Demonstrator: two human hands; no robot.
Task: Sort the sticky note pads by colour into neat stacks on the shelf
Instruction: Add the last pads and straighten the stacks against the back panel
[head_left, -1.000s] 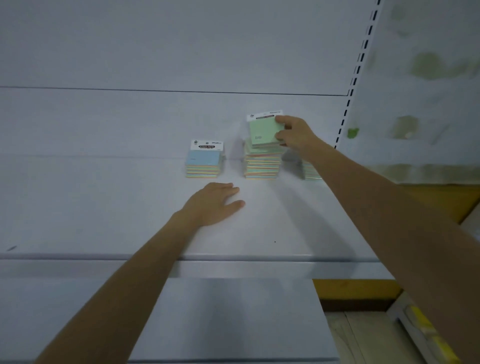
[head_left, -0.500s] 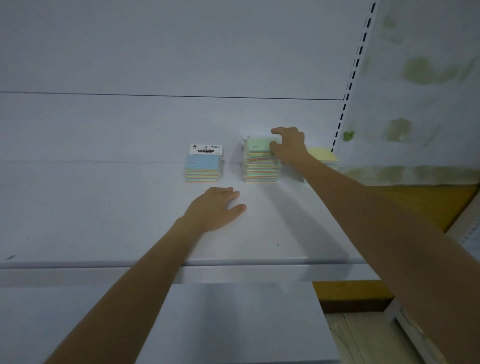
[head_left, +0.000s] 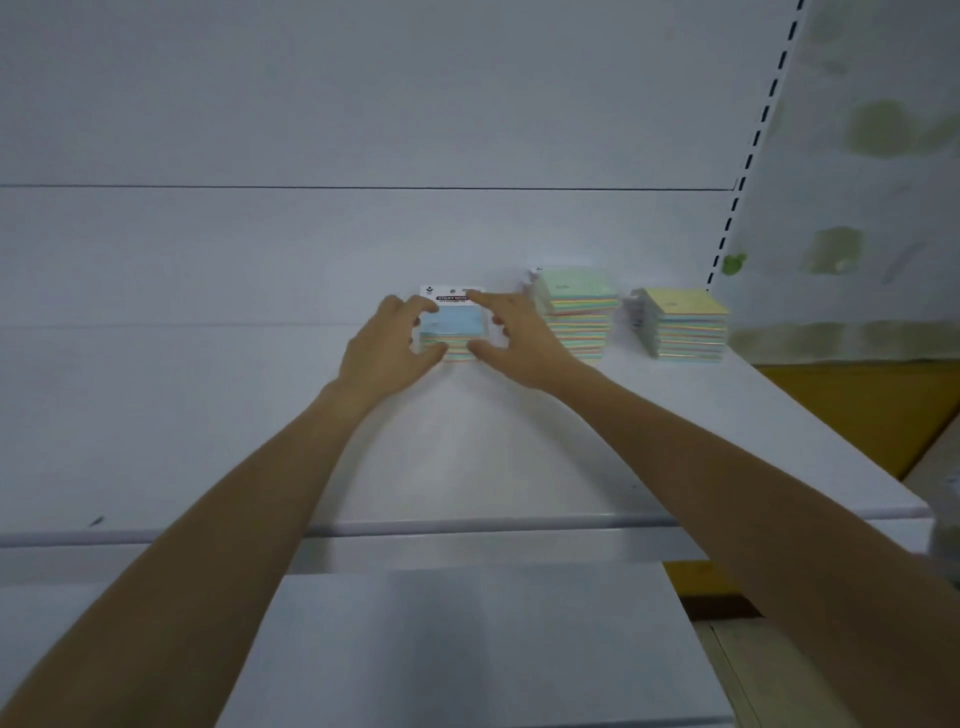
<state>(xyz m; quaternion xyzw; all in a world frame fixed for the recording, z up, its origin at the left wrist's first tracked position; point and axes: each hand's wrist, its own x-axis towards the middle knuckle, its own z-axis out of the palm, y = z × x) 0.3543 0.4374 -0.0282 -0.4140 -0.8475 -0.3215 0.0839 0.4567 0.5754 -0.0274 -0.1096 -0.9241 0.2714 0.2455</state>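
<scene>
Three stacks of sticky note pads stand in a row at the back of the white shelf (head_left: 208, 426). The left one is a blue-topped stack (head_left: 457, 321) with a white header card. My left hand (head_left: 387, 348) grips its left side, thumb at the front. My right hand (head_left: 511, 335) grips its right side, forefinger along the header card and thumb at the front. To the right stands a taller green-topped stack (head_left: 576, 312), and beyond it a yellow-topped stack (head_left: 680, 325). Both of those are untouched.
The shelf's back panel rises behind the stacks. A slotted upright (head_left: 748, 161) marks the shelf's right end, with a pale patterned wall past it. A lower white shelf (head_left: 467, 644) juts out below the front edge. A yellow surface (head_left: 852, 405) shows at the right.
My right hand let go of the green pad on the middle stack and moved left. My left hand lifted off the shelf and went forward. Both now hold the blue-topped stack.
</scene>
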